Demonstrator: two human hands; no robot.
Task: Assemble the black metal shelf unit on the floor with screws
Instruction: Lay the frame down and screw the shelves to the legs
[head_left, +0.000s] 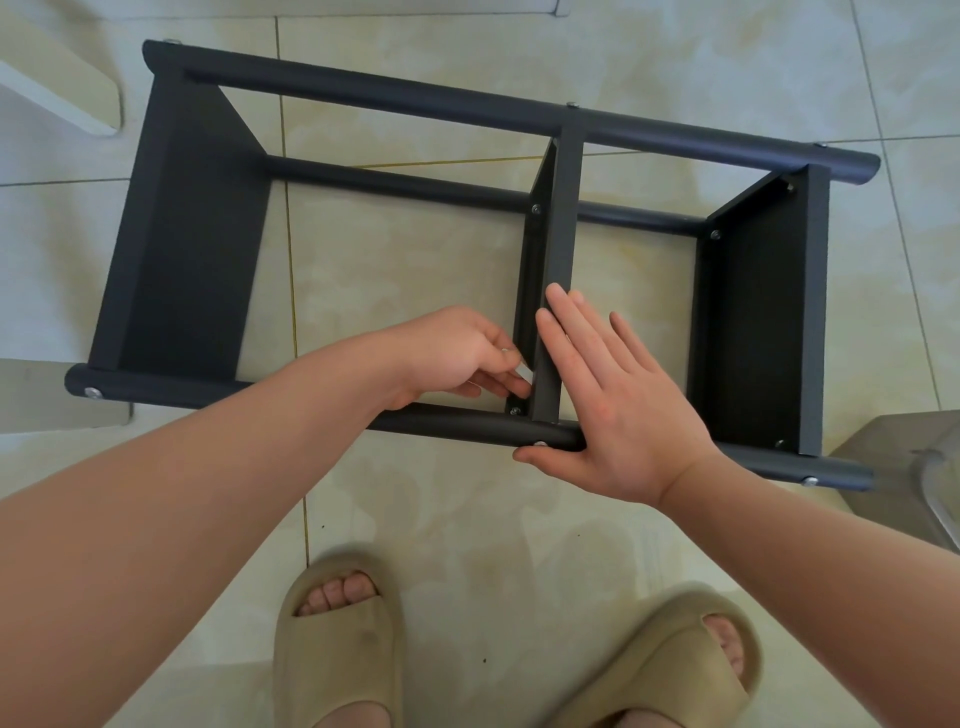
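We record one black metal shelf unit (197, 249) lying on its side on the pale tiled floor (415, 260), directly ahead of the person's feet, with its four round tubes running left to right and three flat panels standing between them. The middle panel (558, 218) is the one being handled. The left hand (457, 353) reaches in from the left, and its grip is closed: curled fingers and thumb pinch a small silvery tool (522, 371), held just above a screw (515, 411) at the panel's near lower corner. We cannot tell whether the tool touches that screw. The right hand (618, 410) has no grip on anything. It lies flat, its straight fingers resting along the right face of the middle panel and its thumb against the near tube (457, 423). Further screw heads show at the near tube's left end (93, 393) and right end (809, 481). Two beige slippers (337, 649) stand on the floor at the bottom edge, and a white furniture leg (62, 83) sits at upper left.
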